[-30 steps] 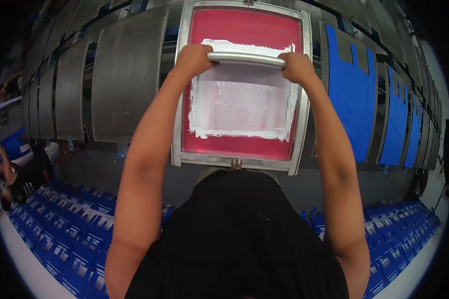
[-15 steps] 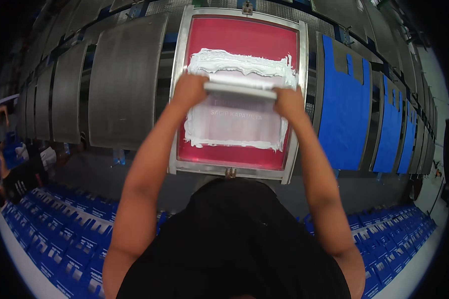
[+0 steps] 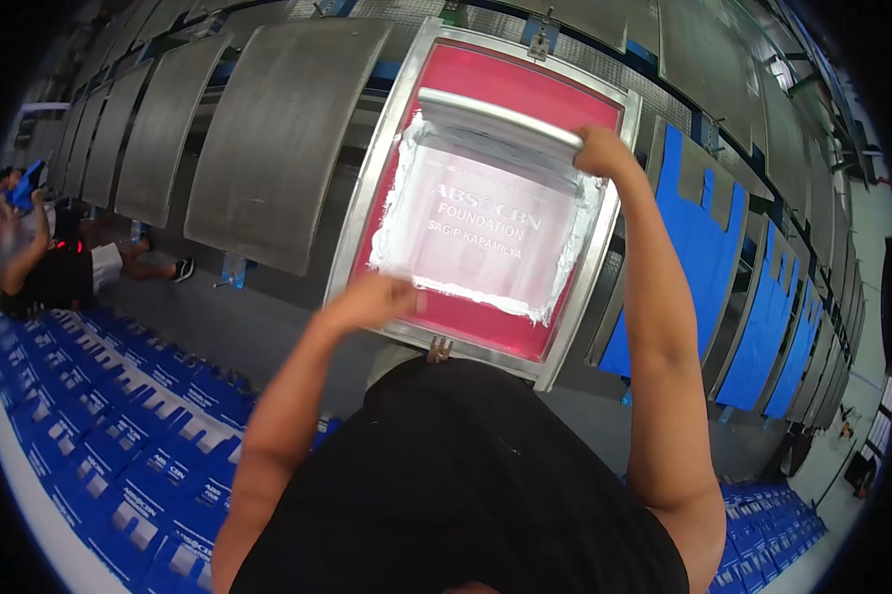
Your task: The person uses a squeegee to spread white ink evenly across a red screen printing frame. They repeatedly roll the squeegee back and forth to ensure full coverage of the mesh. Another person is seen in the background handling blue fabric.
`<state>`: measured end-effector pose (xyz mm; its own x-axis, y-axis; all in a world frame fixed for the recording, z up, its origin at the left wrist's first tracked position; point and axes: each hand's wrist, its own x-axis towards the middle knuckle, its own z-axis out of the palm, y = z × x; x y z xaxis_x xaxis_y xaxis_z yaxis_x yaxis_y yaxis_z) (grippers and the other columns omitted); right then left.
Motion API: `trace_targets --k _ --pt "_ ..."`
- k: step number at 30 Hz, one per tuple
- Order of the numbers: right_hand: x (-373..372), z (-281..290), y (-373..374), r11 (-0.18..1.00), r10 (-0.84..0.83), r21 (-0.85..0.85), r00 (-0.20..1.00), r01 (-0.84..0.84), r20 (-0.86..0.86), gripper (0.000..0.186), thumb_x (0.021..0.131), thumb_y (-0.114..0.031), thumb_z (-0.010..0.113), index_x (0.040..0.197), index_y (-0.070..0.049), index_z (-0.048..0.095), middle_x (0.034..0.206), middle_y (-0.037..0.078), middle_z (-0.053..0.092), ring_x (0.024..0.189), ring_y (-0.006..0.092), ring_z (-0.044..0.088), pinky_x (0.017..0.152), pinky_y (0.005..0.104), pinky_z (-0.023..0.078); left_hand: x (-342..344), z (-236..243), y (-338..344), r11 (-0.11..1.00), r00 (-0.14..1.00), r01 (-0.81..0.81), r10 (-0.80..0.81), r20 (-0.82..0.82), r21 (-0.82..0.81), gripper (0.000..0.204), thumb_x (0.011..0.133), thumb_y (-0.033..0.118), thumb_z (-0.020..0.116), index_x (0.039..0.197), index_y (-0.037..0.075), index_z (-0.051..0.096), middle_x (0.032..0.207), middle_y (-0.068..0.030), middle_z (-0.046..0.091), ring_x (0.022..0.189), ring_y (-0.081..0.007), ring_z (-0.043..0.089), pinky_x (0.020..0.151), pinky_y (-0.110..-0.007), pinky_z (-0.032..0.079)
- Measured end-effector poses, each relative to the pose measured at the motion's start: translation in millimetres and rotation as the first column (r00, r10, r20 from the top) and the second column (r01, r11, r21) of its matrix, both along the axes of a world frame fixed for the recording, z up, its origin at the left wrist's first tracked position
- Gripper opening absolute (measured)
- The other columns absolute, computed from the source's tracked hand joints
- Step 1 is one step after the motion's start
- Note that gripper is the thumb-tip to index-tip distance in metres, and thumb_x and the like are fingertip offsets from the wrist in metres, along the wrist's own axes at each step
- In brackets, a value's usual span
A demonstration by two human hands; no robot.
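A silk-screen frame (image 3: 372, 188) with metal sides and pink-red mesh lies before me, slightly turned. White ink (image 3: 391, 213) borders its pale stencil area, which carries printed lettering. Across the upper part of the mesh rests a squeegee (image 3: 500, 117) with a pale, bar-shaped handle. My right hand (image 3: 604, 153) is closed round its right end. The squeegee's left end is free of any hand. My left hand (image 3: 375, 300) is over the frame's lower left corner, apart from the squeegee. Motion smears its fingers.
Bare grey boards (image 3: 287, 139) line up on the left. Boards at right carry blue cut fabric pieces (image 3: 678, 238). Many printed blue pieces (image 3: 119, 426) lie in rows behind me. At far left, another person (image 3: 45, 238) holds something blue. A metal clamp (image 3: 439, 349) grips the frame's near edge.
My left hand has let go of the squeegee and come down toward the frame's near left corner. The squeegee, in my right hand, is now farther up the mesh. My view has turned.
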<state>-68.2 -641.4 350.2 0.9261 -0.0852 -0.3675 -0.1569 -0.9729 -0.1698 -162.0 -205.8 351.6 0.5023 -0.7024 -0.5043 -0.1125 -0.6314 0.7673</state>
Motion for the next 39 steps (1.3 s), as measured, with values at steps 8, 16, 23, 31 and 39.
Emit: trace_targets --k 8,16,23,31,39 --pt "7.7 22.4 69.8 0.999 0.028 0.042 0.996 -0.032 0.08 0.052 0.065 -0.01 0.061 0.117 -0.01 0.066 0.108 0.02 0.067 0.104 0.0355 0.063 0.09 0.0417 0.049 -161.4 -106.7 23.3 0.94 0.712 -0.332 0.198 -0.673 -0.074 0.046 0.095 0.044 0.058 0.087 -0.001 0.065 0.071 0.0016 0.058 0.065 -0.0084 0.051 0.061 -0.025 0.043" --pt "-46.2 51.8 124.6 0.999 0.035 -0.035 0.998 -0.034 0.042 0.055 0.066 -0.009 0.059 0.12 -0.015 0.065 0.11 0.015 0.068 0.104 0.0322 0.064 0.089 0.0408 0.051 -167.1 -39.7 33.9 0.941 0.76 -0.298 0.134 -0.636 -0.157 0.041 0.098 0.039 0.055 0.084 0.002 0.068 0.071 0.0004 0.061 0.064 -0.0062 0.054 0.059 -0.021 0.045" --pt "-255.2 55.4 239.5 0.999 0.031 0.031 0.984 -0.037 0.178 0.037 0.07 -0.002 0.059 0.105 -0.011 0.066 0.093 0.009 0.067 0.09 0.0293 0.062 0.078 0.0428 0.048 -166.5 -42.3 29.4 0.954 0.726 -0.297 0.194 -0.66 -0.047 0.04 0.098 0.04 0.054 0.085 0.005 0.067 0.072 0.0012 0.06 0.064 -0.0063 0.052 0.056 -0.021 0.044" --pt "-260.9 47.7 204.9 1.0 0.018 0.002 0.962 -0.019 0.273 0.038 0.07 -0.014 0.068 0.108 -0.011 0.065 0.098 0.008 0.068 0.098 0.0281 0.061 0.092 0.0452 0.04 -172.1 -93.9 12.6 0.965 0.931 -0.182 0.231 -0.283 0.188 0.054 0.092 0.055 0.054 0.074 0.006 0.068 0.062 -0.0103 0.06 0.058 -0.0212 0.058 0.058 -0.037 0.045" --pt "-281.6 -26.9 76.6 0.73 -0.398 0.638 0.911 0.246 0.104 0.039 0.068 -0.026 0.082 0.1 -0.008 0.071 0.085 0.009 0.069 0.078 0.021 0.065 0.074 0.0368 0.047 -148.0 -10.6 -6.7 0.905 0.979 -0.079 -0.009 0.205 0.418 0.061 0.089 0.059 0.053 0.079 0.002 0.071 0.074 -0.0202 0.066 0.082 -0.0396 0.065 0.075 -0.047 0.049"
